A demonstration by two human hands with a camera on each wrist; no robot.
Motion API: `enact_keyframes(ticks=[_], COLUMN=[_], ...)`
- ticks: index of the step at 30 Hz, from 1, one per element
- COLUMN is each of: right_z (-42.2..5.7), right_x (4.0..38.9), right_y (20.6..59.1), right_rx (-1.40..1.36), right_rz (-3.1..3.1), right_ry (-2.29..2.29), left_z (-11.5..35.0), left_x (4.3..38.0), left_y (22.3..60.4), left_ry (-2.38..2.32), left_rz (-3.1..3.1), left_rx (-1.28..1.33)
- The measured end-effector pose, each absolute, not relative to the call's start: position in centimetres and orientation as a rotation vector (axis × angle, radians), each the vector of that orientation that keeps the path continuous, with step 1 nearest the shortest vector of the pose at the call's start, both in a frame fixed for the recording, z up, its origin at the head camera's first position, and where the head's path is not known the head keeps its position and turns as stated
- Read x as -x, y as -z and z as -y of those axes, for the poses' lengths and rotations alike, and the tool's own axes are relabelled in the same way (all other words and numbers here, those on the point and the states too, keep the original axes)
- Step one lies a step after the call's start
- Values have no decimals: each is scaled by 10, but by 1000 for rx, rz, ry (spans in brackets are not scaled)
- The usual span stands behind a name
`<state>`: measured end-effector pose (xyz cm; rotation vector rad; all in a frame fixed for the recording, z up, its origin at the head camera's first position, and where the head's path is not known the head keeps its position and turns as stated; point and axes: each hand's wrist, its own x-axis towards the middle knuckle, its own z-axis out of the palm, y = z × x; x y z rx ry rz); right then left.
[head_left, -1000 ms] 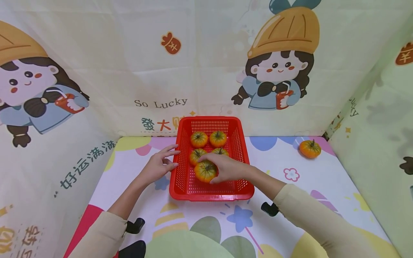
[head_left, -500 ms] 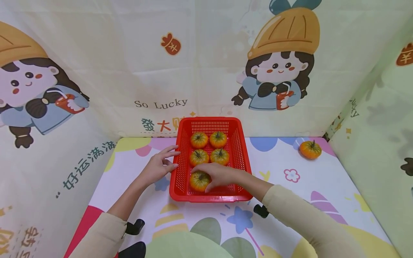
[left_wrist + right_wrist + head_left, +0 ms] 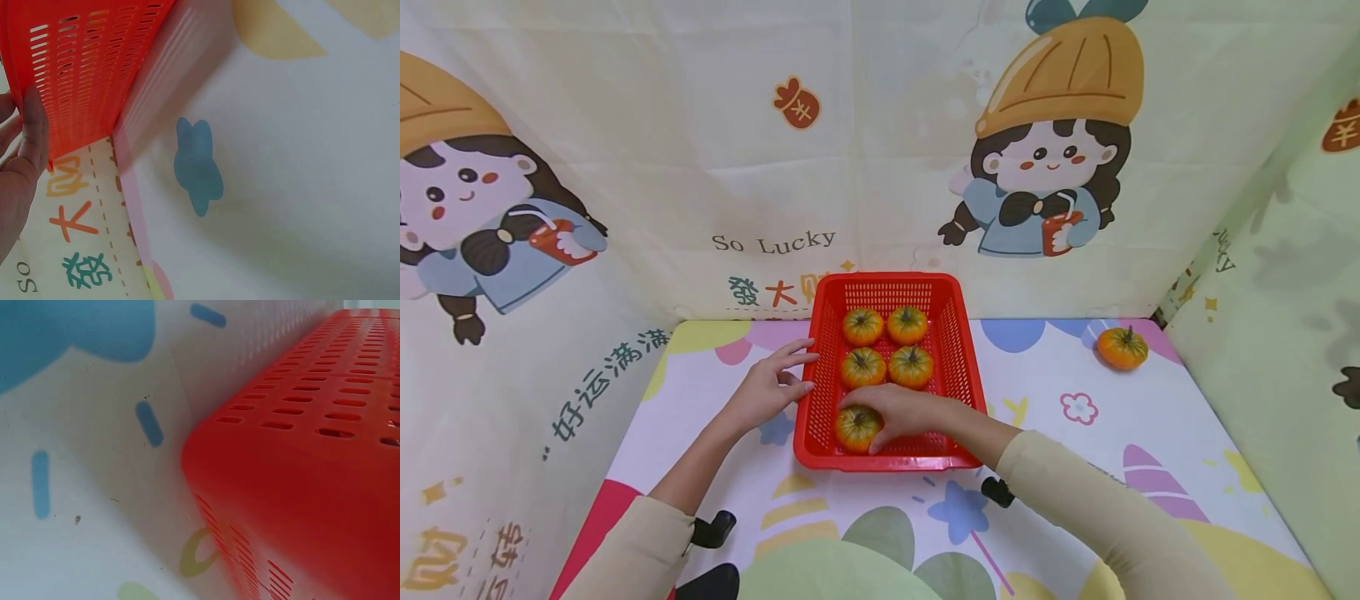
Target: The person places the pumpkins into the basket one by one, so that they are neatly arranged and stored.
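Note:
A red perforated plastic basket (image 3: 887, 462) stands on the table against the back wall. Inside, my right hand (image 3: 901, 412) grips a small orange pumpkin (image 3: 856, 429) at the front left, thumb and fingers around its sides. Several more small pumpkins lie in the basket in two rows: back left (image 3: 862, 326), back right (image 3: 907, 324), middle left (image 3: 862, 367) and middle right (image 3: 912, 367). At the basket's left side, my left hand (image 3: 763, 387) has its fingertips at the rim, fingers spread. The right wrist view has only the basket's outer corner (image 3: 262, 475); the hand is out of it.
One more small pumpkin (image 3: 1122, 347) sits at the table's back right, apart from the basket. A patterned cloth (image 3: 1015, 533) covers the table. Printed cloth walls (image 3: 887, 167) close off the back and sides.
My right hand has carried the pumpkin toward the front left of the basket and lower, uncovering the middle two. The left hand has stayed at the rim.

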<state>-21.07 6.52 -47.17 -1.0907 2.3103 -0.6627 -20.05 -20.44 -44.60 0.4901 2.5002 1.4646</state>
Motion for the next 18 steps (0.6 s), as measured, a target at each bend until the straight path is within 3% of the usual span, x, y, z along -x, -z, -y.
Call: enact_keyframes(ticks=[18], right_z=[-62], right_x=[206], right_y=[475], right_rx=[1078], right_rz=[-2354], right_ry=[572], left_z=[204], left_x=[200], left_y=[446], left_ry=[-1455], left_rz=[-2511], left_rx=[-499])
